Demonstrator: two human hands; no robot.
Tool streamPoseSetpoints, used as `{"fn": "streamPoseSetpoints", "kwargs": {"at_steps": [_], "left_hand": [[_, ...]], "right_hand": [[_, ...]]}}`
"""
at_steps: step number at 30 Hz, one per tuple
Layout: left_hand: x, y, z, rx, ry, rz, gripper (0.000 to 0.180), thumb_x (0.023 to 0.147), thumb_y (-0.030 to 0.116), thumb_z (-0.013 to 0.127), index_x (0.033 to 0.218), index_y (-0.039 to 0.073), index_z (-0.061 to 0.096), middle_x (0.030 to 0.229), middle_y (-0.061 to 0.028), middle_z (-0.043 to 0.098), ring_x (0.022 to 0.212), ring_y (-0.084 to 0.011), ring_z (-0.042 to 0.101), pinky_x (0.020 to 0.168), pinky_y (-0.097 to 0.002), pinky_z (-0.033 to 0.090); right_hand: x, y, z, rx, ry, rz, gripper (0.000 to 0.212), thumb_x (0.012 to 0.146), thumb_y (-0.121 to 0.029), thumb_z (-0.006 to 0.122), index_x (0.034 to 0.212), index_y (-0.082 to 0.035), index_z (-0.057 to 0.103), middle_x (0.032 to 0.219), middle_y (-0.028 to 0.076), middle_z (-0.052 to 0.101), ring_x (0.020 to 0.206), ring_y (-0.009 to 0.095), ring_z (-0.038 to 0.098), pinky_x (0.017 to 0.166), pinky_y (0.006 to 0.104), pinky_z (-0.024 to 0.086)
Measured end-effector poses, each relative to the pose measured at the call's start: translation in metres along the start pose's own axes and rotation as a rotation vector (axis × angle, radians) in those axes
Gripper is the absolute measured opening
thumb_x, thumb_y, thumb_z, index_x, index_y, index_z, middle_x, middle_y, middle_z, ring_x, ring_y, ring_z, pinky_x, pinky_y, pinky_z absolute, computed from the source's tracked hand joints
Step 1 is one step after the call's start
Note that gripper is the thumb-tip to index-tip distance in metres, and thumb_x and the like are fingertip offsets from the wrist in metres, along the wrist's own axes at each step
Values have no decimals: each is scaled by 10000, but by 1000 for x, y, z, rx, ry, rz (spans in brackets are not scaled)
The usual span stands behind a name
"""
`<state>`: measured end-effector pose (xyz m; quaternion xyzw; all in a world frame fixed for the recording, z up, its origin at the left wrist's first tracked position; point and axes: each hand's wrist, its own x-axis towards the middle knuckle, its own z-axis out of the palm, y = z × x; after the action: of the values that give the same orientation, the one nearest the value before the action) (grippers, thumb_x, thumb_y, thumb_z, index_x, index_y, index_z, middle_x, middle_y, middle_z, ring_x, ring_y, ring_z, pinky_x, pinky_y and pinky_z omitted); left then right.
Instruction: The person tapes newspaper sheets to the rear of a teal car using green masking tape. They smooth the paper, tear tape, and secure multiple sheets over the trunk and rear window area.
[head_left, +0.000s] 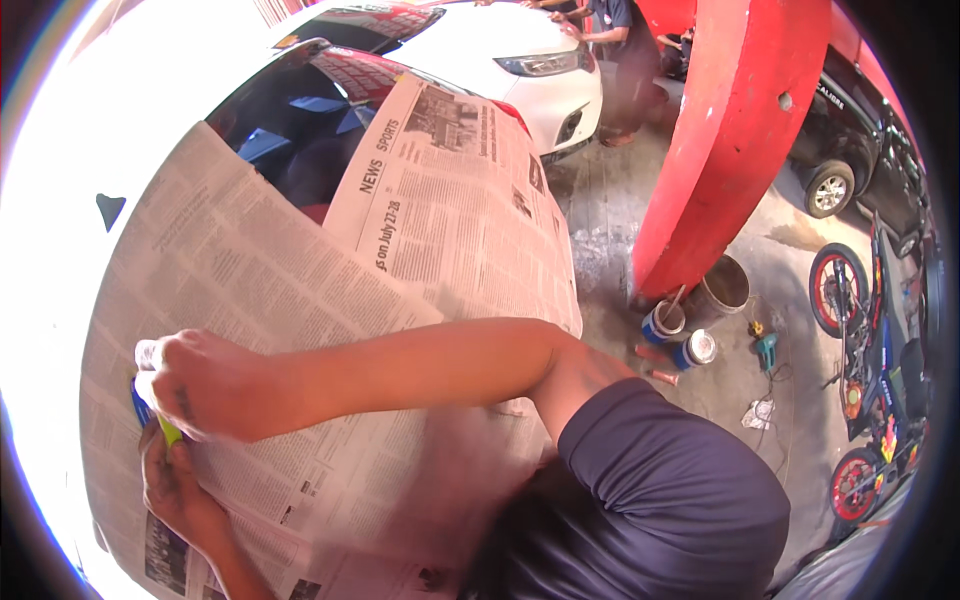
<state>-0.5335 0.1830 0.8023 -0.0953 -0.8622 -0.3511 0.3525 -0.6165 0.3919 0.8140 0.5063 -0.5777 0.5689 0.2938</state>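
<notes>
Newspaper sheets (300, 300) lie spread over the rear of a car, partly covering its dark window (290, 150). My right arm reaches across to the far left, where my right hand (210, 388) is closed in a fist over the paper's edge. Something white (146, 356) shows at its fingers, too bright to name. Just below, my left hand (180, 492) has its fingers closed on a small yellow-green and blue thing (168, 430). Its kind is mostly hidden between the two hands.
A red pillar (720, 140) rises on the right, with paint cans (697, 348), a bucket (722, 288) and a green-blue power tool (765, 350) by its foot. Farther right stand a motorcycle (868, 350) and a black vehicle (850, 130). People (625, 60) are beside a white car (510, 50).
</notes>
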Motion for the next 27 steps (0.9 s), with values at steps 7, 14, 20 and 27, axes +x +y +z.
{"fn": "streamPoseSetpoints", "kwargs": {"at_steps": [7, 14, 20, 27], "left_hand": [[1, 3, 9, -152, 19, -40, 280, 1013, 116, 647, 1207, -87, 659, 1253, -165, 682, 1120, -225, 636, 1055, -361, 444], [-8, -36, -10, -287, 53, -80, 250, 1043, 146, 597, 1195, -48, 642, 1056, -104, 667, 1017, -181, 592, 1020, -343, 410], [1, -72, -38, -358, 47, -108, 348, 1057, 144, 552, 1343, -55, 560, 1267, -153, 626, 1212, -229, 569, 1125, -397, 376], [0, -15, -2, -701, 238, -38, 580, 1041, 145, 565, 1542, -65, 361, 1592, -188, 410, 1477, -306, 386, 1225, -438, 299]], "right_hand": [[11, -2, 0, -54, 65, 25, 106, 779, -22, 770, 789, 56, 698, 873, 195, 665, 801, 315, 692, 718, 399, 561], [35, 9, -43, 251, -183, 228, 221, 824, -90, 712, 984, 61, 736, 1049, 212, 703, 898, 311, 709, 799, 388, 562], [48, 46, -23, 131, -430, -153, 383, 843, -165, 694, 1177, 18, 732, 1040, 191, 739, 959, 318, 723, 846, 386, 561], [54, -3, -30, -255, -526, -152, 341, 767, -237, 761, 1023, -13, 744, 737, 131, 725, 657, 291, 712, 703, 399, 571]]}}
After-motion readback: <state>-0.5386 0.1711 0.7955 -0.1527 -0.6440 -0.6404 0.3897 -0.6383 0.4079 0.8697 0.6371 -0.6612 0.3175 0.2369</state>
